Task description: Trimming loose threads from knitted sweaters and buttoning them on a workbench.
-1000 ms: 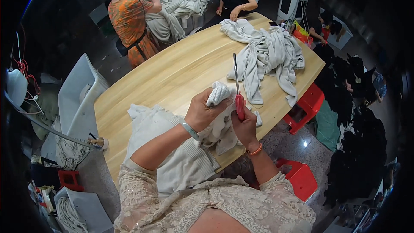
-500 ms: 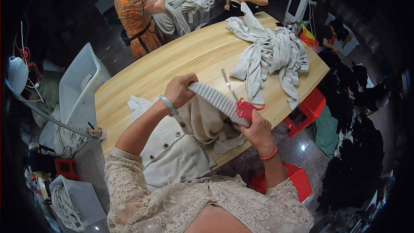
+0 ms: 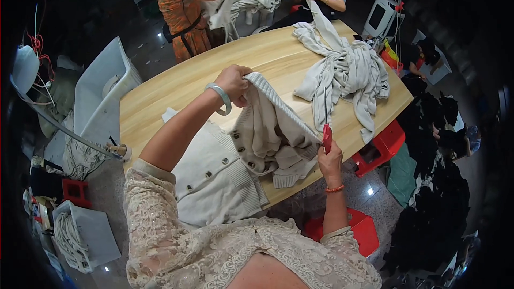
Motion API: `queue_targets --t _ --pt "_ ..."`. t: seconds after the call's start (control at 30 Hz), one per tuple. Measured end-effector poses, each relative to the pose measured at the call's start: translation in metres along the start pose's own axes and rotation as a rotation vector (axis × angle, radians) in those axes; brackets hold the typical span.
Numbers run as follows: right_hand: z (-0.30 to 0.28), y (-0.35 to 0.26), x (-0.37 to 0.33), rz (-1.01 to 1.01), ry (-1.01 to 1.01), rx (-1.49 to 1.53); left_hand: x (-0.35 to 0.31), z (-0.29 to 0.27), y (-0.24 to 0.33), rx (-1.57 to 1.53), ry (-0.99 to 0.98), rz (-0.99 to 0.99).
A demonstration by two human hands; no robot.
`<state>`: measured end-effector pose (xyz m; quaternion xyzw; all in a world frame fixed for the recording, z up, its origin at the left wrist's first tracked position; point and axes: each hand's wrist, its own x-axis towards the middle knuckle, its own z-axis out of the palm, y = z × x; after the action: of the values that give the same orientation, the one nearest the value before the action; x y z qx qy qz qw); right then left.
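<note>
My left hand [image 3: 234, 84] is closed on the upper end of a ribbed edge of a cream knit cardigan [image 3: 263, 123], lifting it above the table. My right hand [image 3: 330, 161] grips red-handled scissors [image 3: 327, 138], their long blades pointing away from me. The other end of the ribbed edge meets that hand, which seems to hold it too. The edge runs taut between both hands, while the lower folds rest near the table's front. Beside it at left lies another light cardigan front [image 3: 214, 184] with dark buttons; whether it is a separate garment I cannot tell.
A heap of light knitwear [image 3: 348, 69] lies on the wooden table [image 3: 182, 83] at the far right. White bins [image 3: 104, 88] stand left, red stools [image 3: 381, 147] right. Two people work beyond the table, others at the right. Dark cloth [image 3: 428, 203] covers floor at right.
My hands have drawn farther apart, stretching the ribbed edge. The scissors have turned more upright in my right hand. A person in orange has raised some knitwear from the far pile.
</note>
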<state>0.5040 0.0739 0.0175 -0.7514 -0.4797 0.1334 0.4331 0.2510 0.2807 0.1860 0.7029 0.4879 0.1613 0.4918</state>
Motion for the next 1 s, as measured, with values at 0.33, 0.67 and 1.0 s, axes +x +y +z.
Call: queue_targets --t 0.33,0.67,1.0 --pt "-0.016 -0.081 0.03 -0.172 0.004 0.463 0.013 -0.084 -0.021 -0.512 0.402 0.499" --pt "0.0 -0.224 -0.008 -0.601 -0.276 0.543 -0.157 -0.194 -0.137 -0.235 0.688 0.851" --pt "0.205 -0.196 -0.133 -0.516 -1.024 0.428 -0.292 0.037 -0.302 0.176 0.541 0.153"
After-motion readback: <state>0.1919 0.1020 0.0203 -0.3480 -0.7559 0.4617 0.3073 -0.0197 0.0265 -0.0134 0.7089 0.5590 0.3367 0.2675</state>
